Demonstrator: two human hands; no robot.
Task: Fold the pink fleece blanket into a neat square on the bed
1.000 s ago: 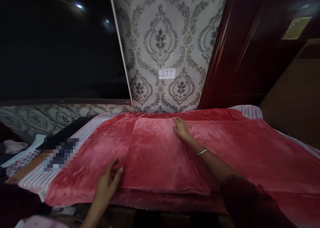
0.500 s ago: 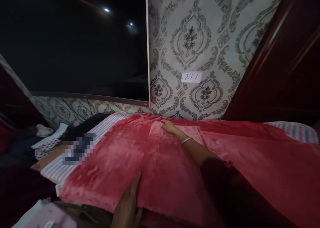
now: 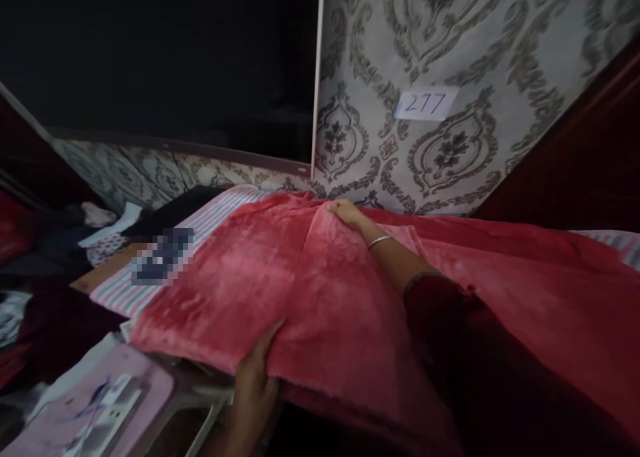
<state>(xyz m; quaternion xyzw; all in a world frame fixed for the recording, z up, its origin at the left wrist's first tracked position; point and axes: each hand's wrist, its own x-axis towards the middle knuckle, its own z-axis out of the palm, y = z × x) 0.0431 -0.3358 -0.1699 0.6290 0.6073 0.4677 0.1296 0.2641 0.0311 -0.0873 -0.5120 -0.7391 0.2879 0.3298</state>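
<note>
A red plush blanket (image 3: pixel 235 277) lies folded in layers over a striped cloth (image 3: pixel 130 287). My left hand (image 3: pixel 254 380) holds the near edge, with the thumb on top and the other fingers tucked underneath, mostly hidden. At the far side, my right hand (image 3: pixel 346 213) grips the edge of the upper layer, which is slightly raised there. Its fingertips are partly hidden by the fabric. A silver bangle (image 3: pixel 381 241) circles the right wrist. Between both hands the upper layer runs in a shallow crease.
A big dark television screen (image 3: pixel 165 63) stands at the back left, beside patterned wallpaper (image 3: pixel 350 130) with a paper label (image 3: pixel 427 103) reading 277. A blurred-out dark item (image 3: pixel 163 257) rests on the striped cloth. At lower left, a white power strip (image 3: pixel 113 413) lies on a pink surface (image 3: pixel 150 383).
My right hand has closed on the far edge and lifted it a little. The left fingers have gone from lying on the near edge to gripping it. The view has shifted.
</note>
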